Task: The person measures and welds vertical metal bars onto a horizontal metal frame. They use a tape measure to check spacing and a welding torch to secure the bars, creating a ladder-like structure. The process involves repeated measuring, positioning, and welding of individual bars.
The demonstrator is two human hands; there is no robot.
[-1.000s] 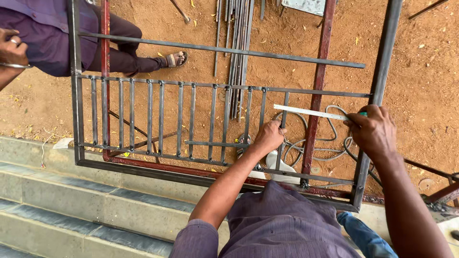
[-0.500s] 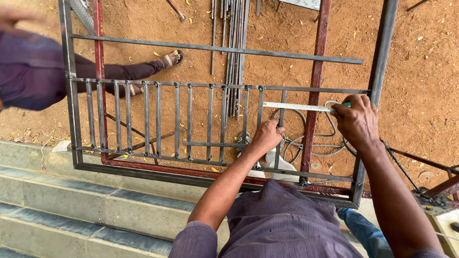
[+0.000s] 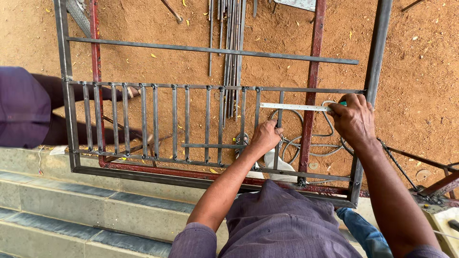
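Note:
A grey steel gate frame [image 3: 64,95] with a row of upright bars lies in front of me over red-brown soil. My left hand [image 3: 266,135] is closed around one upright bar [image 3: 280,102] near the right end of the row. In my right hand [image 3: 354,118] I pinch a flat steel ruler [image 3: 292,107] that lies level across the bars, just below the frame's upper rail. The ruler's left end reaches the bar beside my left hand.
A rust-red frame [image 3: 313,71] lies under the grey one. A bundle of loose steel rods [image 3: 228,43] rests on the soil beyond. Coiled cable [image 3: 291,143] lies under the bars. Another person in purple [image 3: 24,107] stands at the left. Grey stone steps [image 3: 95,210] run below.
The ruler and my right hand have shifted slightly left along the bars. The person at the left has moved lower and closer to the frame. My view has tilted a little.

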